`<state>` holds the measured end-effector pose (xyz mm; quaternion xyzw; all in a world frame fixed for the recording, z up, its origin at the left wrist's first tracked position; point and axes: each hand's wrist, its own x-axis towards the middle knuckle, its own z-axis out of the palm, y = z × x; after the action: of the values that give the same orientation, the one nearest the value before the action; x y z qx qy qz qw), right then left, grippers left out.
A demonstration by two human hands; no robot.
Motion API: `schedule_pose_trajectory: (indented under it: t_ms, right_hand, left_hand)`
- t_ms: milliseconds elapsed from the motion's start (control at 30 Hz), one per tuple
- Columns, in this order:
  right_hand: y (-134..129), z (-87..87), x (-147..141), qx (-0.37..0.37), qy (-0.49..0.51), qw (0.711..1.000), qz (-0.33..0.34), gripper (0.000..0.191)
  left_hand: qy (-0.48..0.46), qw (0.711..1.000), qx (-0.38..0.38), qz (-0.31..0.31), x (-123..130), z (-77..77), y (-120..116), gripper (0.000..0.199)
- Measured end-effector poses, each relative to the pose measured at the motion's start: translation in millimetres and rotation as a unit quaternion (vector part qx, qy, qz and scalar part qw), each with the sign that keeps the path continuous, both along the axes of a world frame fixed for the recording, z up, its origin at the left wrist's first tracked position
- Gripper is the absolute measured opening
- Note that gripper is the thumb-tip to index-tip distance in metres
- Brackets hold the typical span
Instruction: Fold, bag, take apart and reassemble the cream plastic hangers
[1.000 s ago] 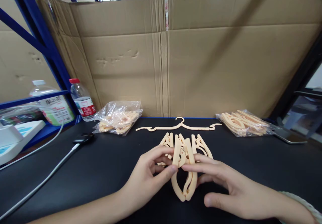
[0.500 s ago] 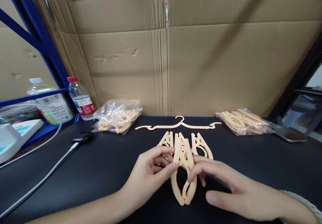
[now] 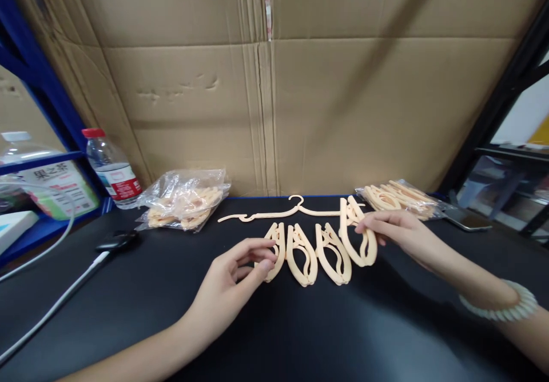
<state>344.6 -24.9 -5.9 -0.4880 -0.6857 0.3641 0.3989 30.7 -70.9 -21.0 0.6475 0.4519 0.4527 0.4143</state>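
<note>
Thumb + fingertips of our R hand (image 3: 398, 230) pinch a folded cream plastic clothes hanger (image 3: 372, 249) by its R side, at the R end of a row; can't tell if its base touches down. Our L hand (image 3: 234, 273) is half-curled, gap btwn thumb & forefinger, fingertips at the leftmost folded cream hanger (image 3: 282, 250); can't tell if they've hold of it.

Behind, we've tall brown cardboard panels (image 3: 364, 113), then a flat black tabletop (image 3: 300, 336). Near its back edge: a wide, thin, unfolded cream plastic hanger (image 3: 274, 214), hook at top. L of it, a crinkled clear plastic bag (image 3: 184, 199) w/ cream pieces; R, a similar clear bag (image 3: 401, 199). Clear red-capped plastic bottle (image 3: 114, 170) just beside the L bag. Btwn our hands, two more folded cream hangers (image 3: 314, 263), side by side. Pale beaded bracelet (image 3: 501, 307) on our R wrist.
</note>
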Motion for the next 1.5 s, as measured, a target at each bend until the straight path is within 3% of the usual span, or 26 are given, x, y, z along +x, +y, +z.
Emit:
schedule_pose_trajectory:
  t_ms: [167,367,567,667,767,933,1100,1500]
  right_hand:
    - [16,-5.9,20,-0.085,-0.097,0.992,0.003,0.037]
    - [10,-9.6,14,-0.063,-0.15,0.986,0.045,0.036]
    - [9,-11.7,14,-0.04,-0.199,0.979,0.035,0.037]
    - [17,-14.7,22,0.009,-0.238,0.971,0.011,0.034]
    - [31,-20.5,32,0.117,-0.275,0.954,-0.023,0.027]
    - [61,-40.0,42,0.258,-0.309,0.915,-0.004,0.036]
    - [76,-52.9,44,0.275,-0.341,0.898,0.05,0.04]
    - [78,-55.1,42,0.297,-0.348,0.889,0.029,0.03]
  left_hand:
    - [0.012,1.0,0.0,0.004,-2,-2.4,4,0.028]
    - [0.021,1.0,-0.011,0.007,-1,-0.4,5,0.029]
    - [0.021,1.0,-0.013,0.004,-4,-2.0,8,0.028]
    - [0.015,1.0,-0.01,0.003,-5,-4.4,8,0.027]
    - [0.012,1.0,-0.007,0.003,-5,-5.3,9,0.026]
    - [0.031,0.999,-0.009,0.006,-3,-4.1,9,0.022]
    - [0.036,0.999,-0.002,0.008,-2,-4.6,11,0.021]
    - [0.044,0.999,0.002,0.002,-1,-2.3,8,0.021]
